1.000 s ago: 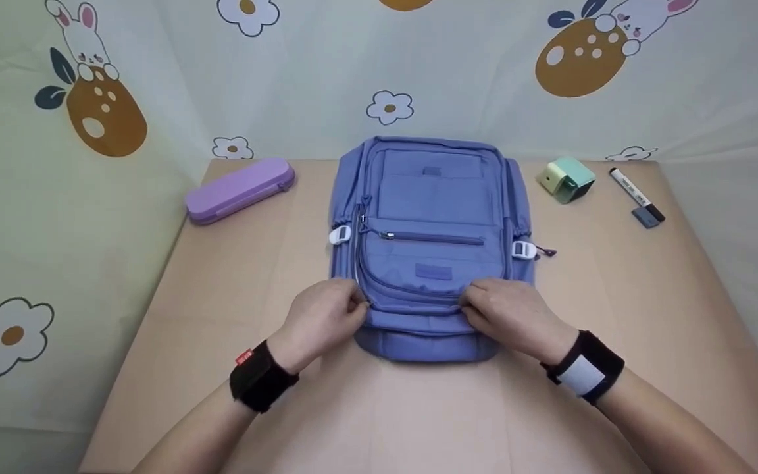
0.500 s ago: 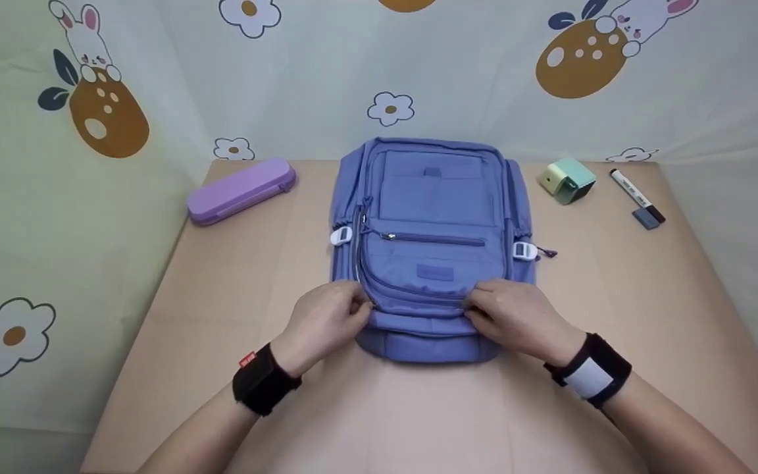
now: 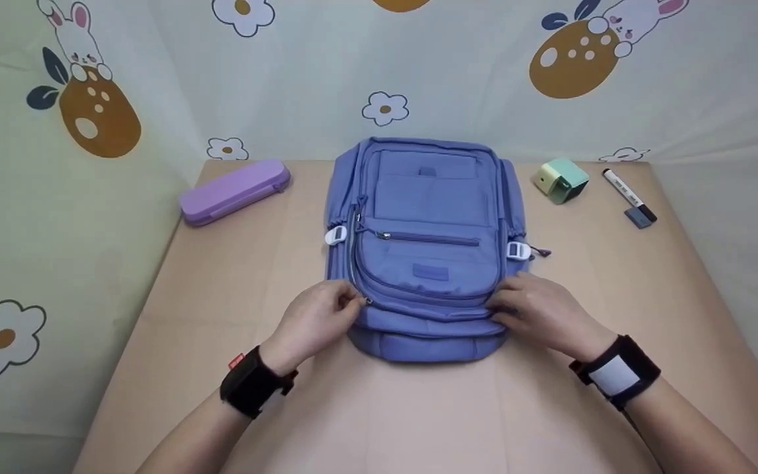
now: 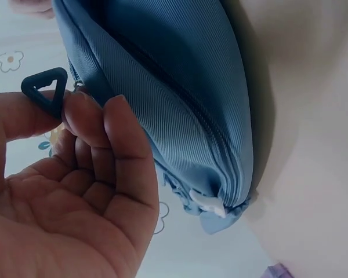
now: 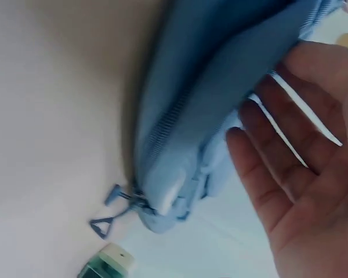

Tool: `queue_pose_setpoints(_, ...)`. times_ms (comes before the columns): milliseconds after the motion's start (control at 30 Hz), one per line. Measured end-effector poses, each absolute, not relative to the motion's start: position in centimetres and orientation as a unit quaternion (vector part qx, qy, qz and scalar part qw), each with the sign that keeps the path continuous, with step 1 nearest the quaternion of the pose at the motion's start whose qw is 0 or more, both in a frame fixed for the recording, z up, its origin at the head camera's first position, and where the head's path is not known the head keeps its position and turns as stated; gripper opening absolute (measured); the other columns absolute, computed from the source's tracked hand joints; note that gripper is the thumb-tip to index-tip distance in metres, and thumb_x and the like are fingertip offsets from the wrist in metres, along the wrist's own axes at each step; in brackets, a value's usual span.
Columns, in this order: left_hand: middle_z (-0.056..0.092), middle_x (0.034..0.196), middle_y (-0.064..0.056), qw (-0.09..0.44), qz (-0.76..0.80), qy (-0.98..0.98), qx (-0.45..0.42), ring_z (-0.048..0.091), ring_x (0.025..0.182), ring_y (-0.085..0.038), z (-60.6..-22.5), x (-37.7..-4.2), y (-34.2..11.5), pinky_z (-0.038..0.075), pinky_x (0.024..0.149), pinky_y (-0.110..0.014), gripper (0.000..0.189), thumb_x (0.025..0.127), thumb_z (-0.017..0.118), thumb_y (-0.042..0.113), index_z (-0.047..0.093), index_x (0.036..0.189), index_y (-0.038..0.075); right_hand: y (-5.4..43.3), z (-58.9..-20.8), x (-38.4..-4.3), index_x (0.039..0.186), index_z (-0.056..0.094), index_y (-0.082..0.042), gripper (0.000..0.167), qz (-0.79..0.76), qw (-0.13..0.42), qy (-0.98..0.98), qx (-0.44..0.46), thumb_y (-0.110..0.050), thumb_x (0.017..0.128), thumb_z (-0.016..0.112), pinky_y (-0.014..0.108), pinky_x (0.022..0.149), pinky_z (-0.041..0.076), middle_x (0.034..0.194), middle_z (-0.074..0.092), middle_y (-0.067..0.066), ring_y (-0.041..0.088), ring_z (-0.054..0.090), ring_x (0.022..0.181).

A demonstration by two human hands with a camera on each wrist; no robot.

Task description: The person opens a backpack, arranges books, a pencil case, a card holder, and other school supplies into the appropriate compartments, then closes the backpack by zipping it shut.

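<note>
A blue-purple backpack [image 3: 428,204] lies on its back on the table, its front pockets facing up. My left hand [image 3: 316,319] is at the lower left of the front pocket. In the left wrist view its thumb and finger pinch a dark triangular zipper pull [image 4: 59,95]. At the lower right side of the bag is my right hand [image 3: 550,309], with fingers loosely extended. The right wrist view shows those fingers [image 5: 258,168] spread beside the fabric; the thumb tip meets the bag's edge. A front zipper [image 3: 431,240] runs across the middle of the bag.
A purple pencil case [image 3: 237,191] lies at the back left. To the back right stand a green and yellow box-shaped object [image 3: 563,180], a marker [image 3: 626,192] and a small dark grey block [image 3: 638,218]. A patterned curtain [image 3: 313,79] surrounds the table [image 3: 431,421].
My right hand has let go of the pocket's lower edge and shifted right, its fingers loosening. My left hand stays at the lower left corner. The whole view has shifted slightly.
</note>
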State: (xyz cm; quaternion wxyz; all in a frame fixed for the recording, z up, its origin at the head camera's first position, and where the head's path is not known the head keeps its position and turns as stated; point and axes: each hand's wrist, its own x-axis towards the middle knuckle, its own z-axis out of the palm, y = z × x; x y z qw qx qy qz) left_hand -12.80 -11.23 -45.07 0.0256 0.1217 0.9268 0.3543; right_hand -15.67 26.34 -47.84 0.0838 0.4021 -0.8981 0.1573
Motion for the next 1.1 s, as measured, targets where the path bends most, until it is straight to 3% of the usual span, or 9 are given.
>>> queue_pose_setpoints(367, 0.067, 0.078, 0.01, 0.043, 0.336, 0.925, 0.171, 0.057, 0.066, -0.006, -45.5, -12.1, -9.0, 0.05, 0.061, -0.028, 0.011, 0.094, 0.071, 0.023, 0.075, 0.087, 0.016, 25.6, -49.0, -15.7, 0.098, 0.066, -0.014, 0.01, 0.113, 0.125, -0.9, 0.401, -0.01, 0.093, 0.074, 0.037, 0.07, 0.054, 0.095, 0.062, 0.0, 0.02, 0.06, 0.088)
queue_pose_setpoints(500, 0.069, 0.079, 0.008, 0.028, 0.308, 0.926, 0.217, 0.058, 0.066, -0.006, -45.5, -11.9, -7.0, 0.05, 0.059, -0.026, 0.012, 0.095, 0.071, 0.023, 0.076, 0.089, 0.014, 25.5, -49.0, -15.7, 0.098, 0.065, -0.014, 0.01, 0.114, 0.119, -0.904, 0.394, -0.011, 0.094, 0.074, 0.037, 0.069, 0.054, 0.094, 0.062, 0.001, 0.02, 0.059, 0.087)
queue_pose_setpoints(700, 0.072, 0.085, 0.008, 0.01, 0.261, 0.93, 0.259, 0.065, 0.074, -0.007, -45.8, -11.6, -4.9, 0.054, 0.065, -0.029, 0.011, 0.095, 0.071, 0.024, 0.079, 0.093, 0.017, 25.4, -49.3, -15.7, 0.099, 0.067, -0.015, 0.013, 0.121, 0.121, -0.903, 0.395, -0.01, 0.091, 0.076, 0.037, 0.071, 0.054, 0.095, 0.063, -0.001, 0.02, 0.059, 0.088)
queue_pose_setpoints(800, 0.069, 0.081, 0.008, 0.006, 0.244, 0.933, 0.266, 0.064, 0.072, -0.009, -45.7, -11.5, -4.9, 0.053, 0.062, -0.031, 0.017, 0.098, 0.069, 0.028, 0.077, 0.088, 0.017, 25.4, -49.4, -15.7, 0.099, 0.068, -0.015, 0.013, 0.125, 0.12, -0.901, 0.397, -0.011, 0.091, 0.076, 0.036, 0.071, 0.054, 0.095, 0.063, -0.002, 0.019, 0.059, 0.088)
queue_pose_setpoints(933, 0.067, 0.08, 0.006, -0.04, 0.215, 0.933, 0.286, 0.064, 0.072, -0.013, -45.0, -11.8, -6.1, 0.053, 0.062, -0.032, 0.017, 0.098, 0.069, 0.027, 0.077, 0.088, 0.016, 25.5, -49.3, -15.6, 0.1, 0.069, -0.015, 0.012, 0.136, 0.112, -0.9, 0.399, -0.011, 0.091, 0.076, 0.036, 0.073, 0.054, 0.097, 0.064, -0.002, 0.018, 0.06, 0.091)
queue_pose_setpoints(1033, 0.068, 0.088, 0.003, -0.095, 0.195, 0.922, 0.321, 0.063, 0.08, -0.017, -44.7, -12.5, -7.6, 0.052, 0.069, -0.033, 0.007, 0.093, 0.073, 0.016, 0.077, 0.097, 0.013, 25.5, -49.0, -15.6, 0.099, 0.07, -0.014, 0.011, 0.143, 0.108, -0.899, 0.399, -0.011, 0.091, 0.076, 0.037, 0.074, 0.054, 0.097, 0.065, -0.002, 0.019, 0.061, 0.092)
queue_pose_setpoints(1100, 0.067, 0.093, 0.001, -0.125, 0.183, 0.909, 0.353, 0.06, 0.084, -0.02, -44.8, -13.2, -8.7, 0.051, 0.072, -0.035, 0.013, 0.088, 0.076, 0.011, 0.076, 0.101, 0.011, 25.5, -48.9, -15.5, 0.099, 0.071, -0.014, 0.011, 0.144, 0.105, -0.899, 0.399, -0.011, 0.09, 0.077, 0.037, 0.075, 0.055, 0.097, 0.066, -0.002, 0.019, 0.062, 0.092)
